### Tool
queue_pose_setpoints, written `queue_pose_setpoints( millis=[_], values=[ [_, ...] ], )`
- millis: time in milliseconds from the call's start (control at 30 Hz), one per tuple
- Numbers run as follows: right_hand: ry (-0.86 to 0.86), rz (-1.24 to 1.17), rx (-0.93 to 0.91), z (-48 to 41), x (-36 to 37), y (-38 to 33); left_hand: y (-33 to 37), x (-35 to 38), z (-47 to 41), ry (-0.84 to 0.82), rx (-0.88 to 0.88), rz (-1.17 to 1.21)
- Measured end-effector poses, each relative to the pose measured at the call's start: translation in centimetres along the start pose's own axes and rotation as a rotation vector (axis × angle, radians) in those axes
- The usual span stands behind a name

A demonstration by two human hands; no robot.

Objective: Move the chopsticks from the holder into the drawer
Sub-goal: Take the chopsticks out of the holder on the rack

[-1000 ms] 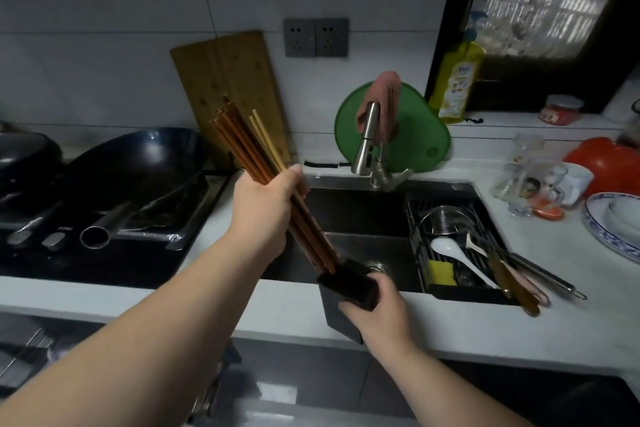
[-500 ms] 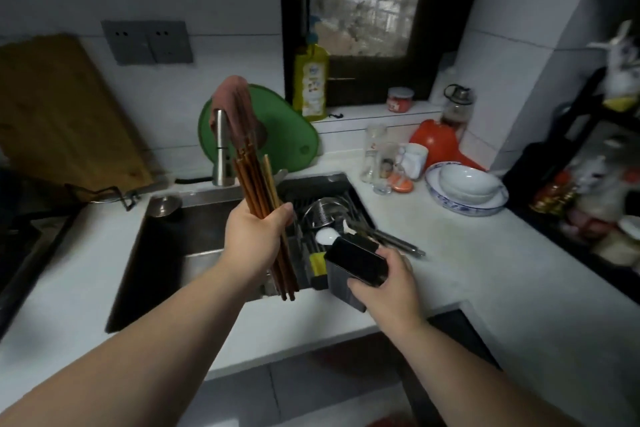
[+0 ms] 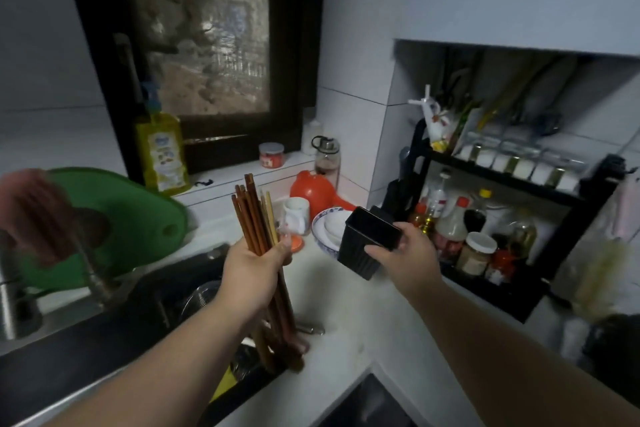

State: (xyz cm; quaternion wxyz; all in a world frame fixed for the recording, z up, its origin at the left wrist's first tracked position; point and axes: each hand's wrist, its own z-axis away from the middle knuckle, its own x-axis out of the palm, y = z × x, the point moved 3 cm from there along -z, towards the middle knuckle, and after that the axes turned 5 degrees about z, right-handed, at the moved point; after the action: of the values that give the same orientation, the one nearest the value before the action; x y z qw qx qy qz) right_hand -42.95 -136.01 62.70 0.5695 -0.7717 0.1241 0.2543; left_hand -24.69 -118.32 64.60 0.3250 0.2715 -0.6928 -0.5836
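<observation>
My left hand [image 3: 254, 272] grips a bundle of several brown and pale wooden chopsticks [image 3: 254, 215] around the middle, held nearly upright over the right end of the sink. Their lower ends stick out below my fist. My right hand [image 3: 403, 258] holds the black ribbed holder [image 3: 360, 246], tilted with its empty opening facing up and left, above the white counter. The holder is apart from the chopsticks, to their right. No drawer is clearly visible in the head view.
A dark sink [image 3: 166, 298] with a faucet [image 3: 93, 274] lies at the left. A green cutting board [image 3: 138, 215], yellow soap bottle [image 3: 162, 152], white mug [image 3: 296, 215], stacked bowls [image 3: 327, 227] and a black condiment rack [image 3: 502, 218] crowd the counter's back and right.
The view swung right from the stove to the corner rack. My left hand pulled the chopsticks fully out of the holder. My right hand carried the empty holder up and to the right.
</observation>
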Motion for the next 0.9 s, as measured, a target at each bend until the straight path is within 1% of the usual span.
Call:
queue_pose_setpoints(
  millis=[67,200,333,400,500,600,633,900],
  values=[
    [0.008,0.043,0.051,-1.4,-0.5,1.1,-0.1,1.5,-1.4,-0.025,-0.005,-0.006],
    [-0.060,0.237,0.186,-1.6,0.3,5.8,-1.0,3.7,-2.4,-0.038,-0.029,0.019],
    [-0.144,0.214,0.319,-0.5,2.7,10.7,-2.0,4.6,-2.5,0.011,-0.025,0.021],
    [-0.180,0.191,0.362,-0.4,3.8,12.1,-2.4,4.6,-2.4,0.037,-0.055,0.033],
    [-0.212,0.189,0.381,-0.7,4.9,13.0,-2.9,4.7,-2.2,0.073,-0.094,0.045],
    [-0.204,0.178,0.401,-0.9,5.4,13.9,-3.0,4.8,-1.9,0.091,-0.105,0.040],
    [-0.194,0.167,0.411,-1.0,5.5,14.1,-2.9,5.0,-1.8,0.081,-0.104,0.032],
    [-0.280,0.221,0.403,-1.2,5.4,13.7,-2.9,6.0,-0.9,0.022,-0.102,0.016]
  ],
)
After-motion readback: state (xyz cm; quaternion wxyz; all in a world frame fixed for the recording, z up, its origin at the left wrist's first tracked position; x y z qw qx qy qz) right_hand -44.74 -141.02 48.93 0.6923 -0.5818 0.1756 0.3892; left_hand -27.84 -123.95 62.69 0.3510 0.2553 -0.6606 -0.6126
